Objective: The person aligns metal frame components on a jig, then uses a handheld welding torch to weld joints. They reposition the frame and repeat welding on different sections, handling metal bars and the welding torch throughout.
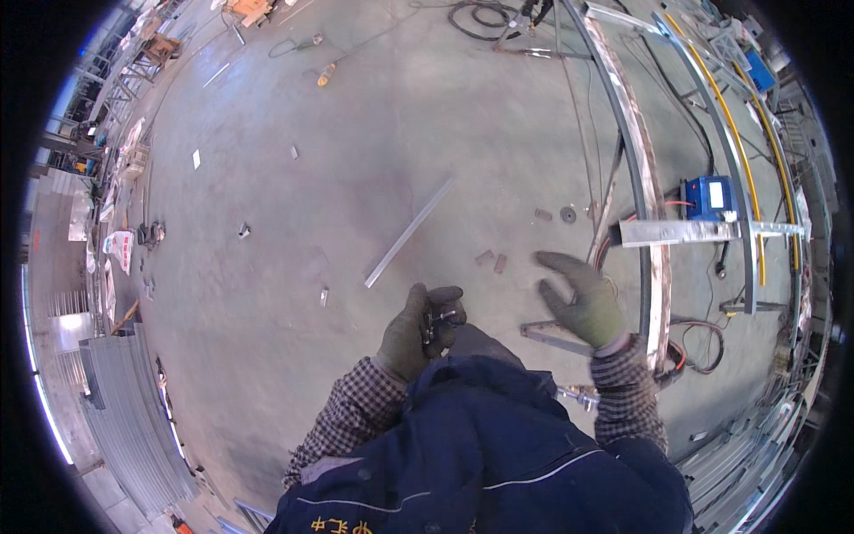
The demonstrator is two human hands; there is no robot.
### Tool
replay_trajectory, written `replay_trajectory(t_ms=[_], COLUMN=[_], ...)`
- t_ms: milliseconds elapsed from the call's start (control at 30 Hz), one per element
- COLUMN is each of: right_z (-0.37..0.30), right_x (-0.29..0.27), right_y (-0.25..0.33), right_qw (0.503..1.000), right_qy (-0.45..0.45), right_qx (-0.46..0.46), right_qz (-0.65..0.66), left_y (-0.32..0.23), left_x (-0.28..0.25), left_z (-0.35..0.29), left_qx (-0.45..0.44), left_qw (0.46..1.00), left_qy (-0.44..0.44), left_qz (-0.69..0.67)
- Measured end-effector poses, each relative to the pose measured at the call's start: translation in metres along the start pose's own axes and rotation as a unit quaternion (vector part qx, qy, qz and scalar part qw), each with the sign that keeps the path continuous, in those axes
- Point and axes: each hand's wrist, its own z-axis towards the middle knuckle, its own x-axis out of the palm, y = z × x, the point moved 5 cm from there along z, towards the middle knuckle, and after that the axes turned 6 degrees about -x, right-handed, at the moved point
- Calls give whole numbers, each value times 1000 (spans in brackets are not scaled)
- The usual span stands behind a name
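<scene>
Looking straight down over a dark blue jacket (pixel 498 445) with checked cuffs, and both gloved hands are up in front of the chest. The left hand (pixel 418 334), in a dark olive work glove, is curled tight around a small dark metal tool (pixel 438 322); a short bright tip pokes out to the right, just past the fingers. What kind of tool it is, the view is too small to tell. It sits close in, right above the jacket collar.

Over on the other side, the right hand (pixel 583 298) is spread wide, fingers fanned and slightly blurred, gripping nothing, hovering in the air above the concrete floor (pixel 356 160). Just below and beside it lies a flat steel bar (pixel 556 336), and near the right cuff a small shiny metal fitting (pixel 578 396) catches the light.

On the floor ahead, a long thin aluminium strip (pixel 409 233) lies at a slant, well apart from both hands. A couple of small rusty plates (pixel 492 261) lie between that strip and the open right hand, with a small dark disc (pixel 567 214) farther up.

To the right, a long curved steel frame (pixel 645 178) sweeps through the picture, a bright cross piece (pixel 680 232) laid over it. A blue welding machine (pixel 709 198) stands behind that, with red and black cables (pixel 698 343) trailing on the floor below. A yellow hose (pixel 743 151) runs along the outer rail. At far left, a stack of grey metal profiles (pixel 124 392) lies along the edge.
</scene>
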Motion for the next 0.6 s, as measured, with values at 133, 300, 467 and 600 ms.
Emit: replay_trajectory(t_ms=[133,300,467,600], right_z=[119,235,345,412], right_x=[66,124,131,116], right_y=[59,46,26,-3], right_qw=[988,993,995,981], right_qy=[74,79,-3,-91], right_qx=[-121,-77,-45,75], right_qz=[67,45,91,155], left_y=[-80,-185,-317,-383], left_x=[-3,-26,-13,-12], left_z=[29,95,126,188], left_qx=[53,45,344,92], left_qw=[995,992,762,952], left_qy=[-23,1,-7,50], left_qz=[86,121,548,289])
